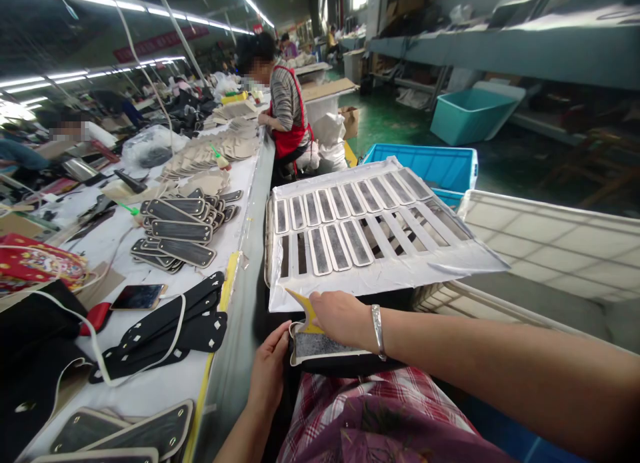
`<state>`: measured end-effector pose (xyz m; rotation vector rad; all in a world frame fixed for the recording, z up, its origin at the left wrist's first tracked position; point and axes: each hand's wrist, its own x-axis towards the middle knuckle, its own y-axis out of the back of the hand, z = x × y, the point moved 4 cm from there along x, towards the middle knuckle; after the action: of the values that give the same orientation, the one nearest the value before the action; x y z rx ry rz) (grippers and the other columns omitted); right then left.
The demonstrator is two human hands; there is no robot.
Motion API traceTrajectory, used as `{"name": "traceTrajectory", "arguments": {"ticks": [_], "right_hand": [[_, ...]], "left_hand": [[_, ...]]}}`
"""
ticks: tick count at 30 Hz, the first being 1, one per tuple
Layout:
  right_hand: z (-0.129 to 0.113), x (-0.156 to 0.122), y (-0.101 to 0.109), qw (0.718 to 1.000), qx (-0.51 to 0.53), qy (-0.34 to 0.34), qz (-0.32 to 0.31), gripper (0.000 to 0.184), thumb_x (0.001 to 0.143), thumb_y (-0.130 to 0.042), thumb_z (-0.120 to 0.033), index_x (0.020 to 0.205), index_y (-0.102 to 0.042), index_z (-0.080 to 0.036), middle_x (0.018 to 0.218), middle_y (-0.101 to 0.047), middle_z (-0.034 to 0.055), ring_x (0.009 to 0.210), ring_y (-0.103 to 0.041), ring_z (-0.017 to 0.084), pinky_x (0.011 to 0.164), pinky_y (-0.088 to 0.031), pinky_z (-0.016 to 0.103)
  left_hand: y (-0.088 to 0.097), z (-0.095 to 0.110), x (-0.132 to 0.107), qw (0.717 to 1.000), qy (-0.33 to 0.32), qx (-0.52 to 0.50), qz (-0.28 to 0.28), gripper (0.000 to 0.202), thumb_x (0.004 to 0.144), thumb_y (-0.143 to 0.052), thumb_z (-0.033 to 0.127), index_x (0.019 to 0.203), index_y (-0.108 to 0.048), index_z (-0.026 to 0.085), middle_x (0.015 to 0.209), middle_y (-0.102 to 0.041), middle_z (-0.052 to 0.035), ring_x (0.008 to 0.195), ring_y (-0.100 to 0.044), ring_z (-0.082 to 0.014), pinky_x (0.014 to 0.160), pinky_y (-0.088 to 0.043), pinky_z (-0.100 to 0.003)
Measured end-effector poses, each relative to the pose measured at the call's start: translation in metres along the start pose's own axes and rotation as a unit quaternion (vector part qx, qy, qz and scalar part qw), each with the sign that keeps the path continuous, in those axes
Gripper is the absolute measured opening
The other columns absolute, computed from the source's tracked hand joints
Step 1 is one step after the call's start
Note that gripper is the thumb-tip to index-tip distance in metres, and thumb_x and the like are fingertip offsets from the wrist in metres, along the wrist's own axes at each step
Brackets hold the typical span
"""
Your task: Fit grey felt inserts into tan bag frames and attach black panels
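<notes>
My right hand (345, 319), with a silver bracelet at the wrist, is closed on a thin yellow scraper-like piece (306, 309) with a pointed corner. Its edge lies over the left end of a grey strip with a pale raised rim (325, 345), held above my lap. My left hand (270, 369) pinches that strip's left end between thumb and fingers. Just beyond is a white slotted board (335, 286). Grey strips with white rims (340, 246) lie on it in two rows, and some slots in the nearer row show through.
On the long table to the left are stacked grey strips with eyelets (180, 229), black punched pieces (170, 323), a phone (137, 297) and a white cable. A blue crate (425, 157) and white crates (550, 206) stand right. A co-worker in a red apron (295, 116) sits farther along.
</notes>
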<state>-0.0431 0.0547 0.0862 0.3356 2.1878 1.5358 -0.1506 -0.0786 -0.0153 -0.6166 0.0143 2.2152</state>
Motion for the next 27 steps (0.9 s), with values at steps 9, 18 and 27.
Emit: {"name": "traceTrajectory", "arguments": {"ticks": [9, 18, 27], "right_hand": [[0.004, 0.001, -0.005, 1.000, -0.004, 0.017, 0.014, 0.027, 0.082, -0.049, -0.030, 0.098, -0.054, -0.008, 0.083, -0.066, 0.0121, 0.075, -0.064, 0.025, 0.061, -0.047, 0.032], [0.006, 0.005, -0.002, 1.000, 0.008, -0.004, -0.020, 0.030, 0.083, -0.049, -0.031, 0.102, -0.053, -0.008, 0.086, -0.066, 0.0141, 0.079, -0.064, 0.026, 0.062, -0.046, 0.031], [0.034, 0.022, 0.001, 0.996, -0.053, 0.033, -0.069, 0.050, 0.089, -0.032, -0.050, 0.090, -0.064, -0.012, 0.080, -0.067, 0.0156, 0.077, -0.064, 0.028, 0.063, -0.046, 0.036]], "left_hand": [[-0.006, -0.008, -0.001, 0.986, 0.083, -0.128, -0.068, 0.040, 0.072, -0.070, 0.027, 0.109, -0.062, 0.014, 0.099, -0.069, -0.0090, 0.084, -0.065, -0.0182, 0.079, -0.048, -0.026], [-0.004, 0.005, 0.003, 0.990, 0.059, -0.028, -0.127, 0.043, 0.070, -0.071, 0.028, 0.110, -0.061, 0.014, 0.102, -0.068, -0.0101, 0.095, -0.062, -0.0231, 0.082, -0.046, -0.029], [-0.005, -0.001, 0.005, 0.997, 0.002, 0.009, -0.072, 0.037, 0.072, -0.066, 0.033, 0.105, -0.060, 0.017, 0.110, -0.064, -0.0093, 0.104, -0.058, -0.0237, 0.086, -0.044, -0.030]]}}
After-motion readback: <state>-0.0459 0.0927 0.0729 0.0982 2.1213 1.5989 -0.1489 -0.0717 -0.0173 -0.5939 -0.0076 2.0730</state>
